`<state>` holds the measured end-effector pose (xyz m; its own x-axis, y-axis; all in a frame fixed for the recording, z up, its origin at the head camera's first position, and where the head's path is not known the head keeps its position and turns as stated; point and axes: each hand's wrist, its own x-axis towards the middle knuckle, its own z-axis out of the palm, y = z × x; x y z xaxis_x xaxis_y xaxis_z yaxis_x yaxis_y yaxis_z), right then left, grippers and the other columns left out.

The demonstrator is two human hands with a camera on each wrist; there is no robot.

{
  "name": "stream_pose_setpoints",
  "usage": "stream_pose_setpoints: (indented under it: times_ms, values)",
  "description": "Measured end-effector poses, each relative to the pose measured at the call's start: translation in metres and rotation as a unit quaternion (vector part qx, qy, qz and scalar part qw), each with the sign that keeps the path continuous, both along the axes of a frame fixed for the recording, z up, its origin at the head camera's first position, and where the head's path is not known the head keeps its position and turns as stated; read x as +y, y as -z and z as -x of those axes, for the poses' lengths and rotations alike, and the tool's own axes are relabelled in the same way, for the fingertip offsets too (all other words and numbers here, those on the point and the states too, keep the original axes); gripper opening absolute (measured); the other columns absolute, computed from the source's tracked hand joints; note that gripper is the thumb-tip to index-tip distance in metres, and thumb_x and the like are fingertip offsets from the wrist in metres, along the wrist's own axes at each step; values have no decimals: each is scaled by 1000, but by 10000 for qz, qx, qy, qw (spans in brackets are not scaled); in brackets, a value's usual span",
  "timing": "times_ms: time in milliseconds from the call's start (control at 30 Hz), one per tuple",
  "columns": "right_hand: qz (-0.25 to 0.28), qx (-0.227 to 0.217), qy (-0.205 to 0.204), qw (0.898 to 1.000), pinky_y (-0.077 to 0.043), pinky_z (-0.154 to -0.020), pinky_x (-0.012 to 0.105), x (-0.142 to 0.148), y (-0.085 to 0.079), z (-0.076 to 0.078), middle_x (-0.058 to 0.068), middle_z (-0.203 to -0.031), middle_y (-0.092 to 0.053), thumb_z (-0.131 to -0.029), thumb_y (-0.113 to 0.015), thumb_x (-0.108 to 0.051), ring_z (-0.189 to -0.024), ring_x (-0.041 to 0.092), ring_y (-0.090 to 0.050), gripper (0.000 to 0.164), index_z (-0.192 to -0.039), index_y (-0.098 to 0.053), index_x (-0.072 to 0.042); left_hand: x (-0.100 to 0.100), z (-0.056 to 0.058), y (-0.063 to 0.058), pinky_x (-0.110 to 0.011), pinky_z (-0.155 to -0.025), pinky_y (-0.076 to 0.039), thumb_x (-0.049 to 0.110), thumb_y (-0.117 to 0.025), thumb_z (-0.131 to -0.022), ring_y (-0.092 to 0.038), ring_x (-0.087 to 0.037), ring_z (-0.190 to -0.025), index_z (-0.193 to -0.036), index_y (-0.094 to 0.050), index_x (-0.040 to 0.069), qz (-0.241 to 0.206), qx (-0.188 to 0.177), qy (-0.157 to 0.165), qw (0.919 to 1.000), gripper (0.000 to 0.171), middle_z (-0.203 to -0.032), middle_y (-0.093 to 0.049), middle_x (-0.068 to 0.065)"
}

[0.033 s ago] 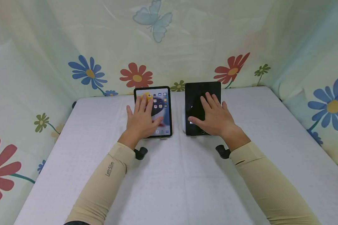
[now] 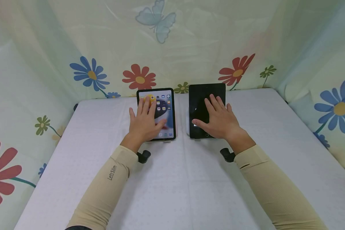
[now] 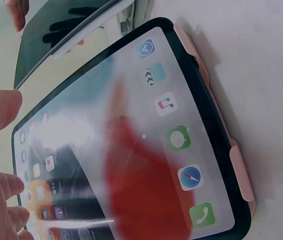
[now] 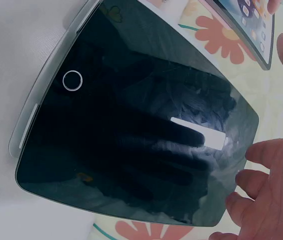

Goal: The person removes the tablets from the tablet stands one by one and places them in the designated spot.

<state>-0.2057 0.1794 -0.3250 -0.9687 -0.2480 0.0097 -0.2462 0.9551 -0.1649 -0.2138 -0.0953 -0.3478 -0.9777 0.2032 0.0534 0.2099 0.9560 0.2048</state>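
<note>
Two tablets stand side by side, leaning back on stands. The left tablet (image 2: 170,119) has a lit home screen with app icons, and a pink stand (image 3: 241,172) props its lower edge. My left hand (image 2: 143,123) is in front of that screen, palm toward it, fingers spread and straight. The right tablet (image 2: 196,99) is dark, with a round home button (image 4: 72,80) and a white battery-shaped mark (image 4: 199,134) on its screen. Before it, my right hand (image 2: 222,120) spreads its fingers, thumb pointing left. A pale stand (image 4: 31,107) shows at its lower edge.
A white cloth covers the table (image 2: 172,191). Behind and at both sides hangs a flower-print curtain (image 2: 189,54) with a blue butterfly. A narrow gap separates the tablets. Black wrist-worn devices (image 2: 144,157) show under both wrists, below beige sleeves (image 2: 103,191).
</note>
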Motion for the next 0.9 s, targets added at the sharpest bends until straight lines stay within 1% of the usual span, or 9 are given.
stream_pose_setpoints:
  times_ms: [233,333,400,467,533,600,667,767,900]
  values:
    - [26,-33,4,10000,0,-115,63,0,0,0,22,-165,-3,-93,-50,-66,-150,41,0,100,-159,-15,0,-1,0,0,-65,-115,3,60,-44,-98,11,-29,-152,-162,-10,16,13,-30,22,10000,85,-168,4,-10]
    - [130,29,-26,9999,-1,-115,64,0,0,-2,22,-165,-4,-93,-52,-64,-150,41,-1,99,-159,-15,0,-3,-2,0,-65,-115,3,58,-45,-99,12,-28,-151,-162,-10,16,-149,-18,111,9998,83,-168,4,-10]
    - [434,165,-93,9989,-7,-116,63,0,2,-4,21,-165,-6,-94,-56,-60,-150,40,-5,96,-159,-17,0,-8,-3,1,-65,-114,3,55,-44,-101,12,-27,-151,-162,-11,16,-368,-7,237,9990,80,-168,5,-9]
    - [914,401,-173,9949,-16,-115,62,0,4,-6,20,-165,-11,-94,-62,-52,-150,39,-12,92,-158,-21,-1,-13,-4,1,-66,-114,3,49,-45,-103,12,-26,-152,-162,-14,15,-784,7,425,9960,75,-168,5,-8]
    - [1502,695,-309,9857,-25,-113,62,-2,8,-8,19,-164,-18,-93,-69,-43,-148,38,-19,87,-157,-27,-2,-20,-6,2,-65,-115,1,42,-46,-104,9,-26,-152,-161,-17,12,-1280,55,649,9896,70,-168,3,-9]
    - [2128,930,-473,9715,-34,-108,59,-5,13,-9,17,-161,-27,-91,-74,-33,-145,36,-29,81,-155,-33,-3,-29,-8,4,-63,-116,-5,35,-48,-105,2,-28,-152,-160,-21,10,-1857,93,808,9792,66,-168,-1,-9]
    - [2747,999,-613,9544,-39,-106,56,-9,17,-10,16,-158,-35,-90,-77,-24,-140,34,-39,76,-152,-38,-3,-37,-10,7,-62,-117,-11,30,-52,-104,-5,-30,-152,-159,-24,9,-2374,150,854,9675,65,-168,-5,-8]
    - [3561,817,-701,9282,-46,-101,50,-15,23,-12,14,-152,-44,-89,-78,-14,-131,31,-50,72,-150,-41,-5,-46,-14,11,-58,-116,-21,26,-58,-102,-14,-29,-151,-158,-29,14,-3055,208,662,9497,64,-167,-12,-3]
    - [4350,409,-644,8972,-48,-100,47,-28,26,-12,14,-146,-49,-90,-77,-11,-126,30,-54,65,-146,-45,-7,-56,-15,14,-53,-113,-31,21,-63,-100,-27,-25,-147,-153,-42,18,-3810,385,207,9235,57,-162,-29,0]
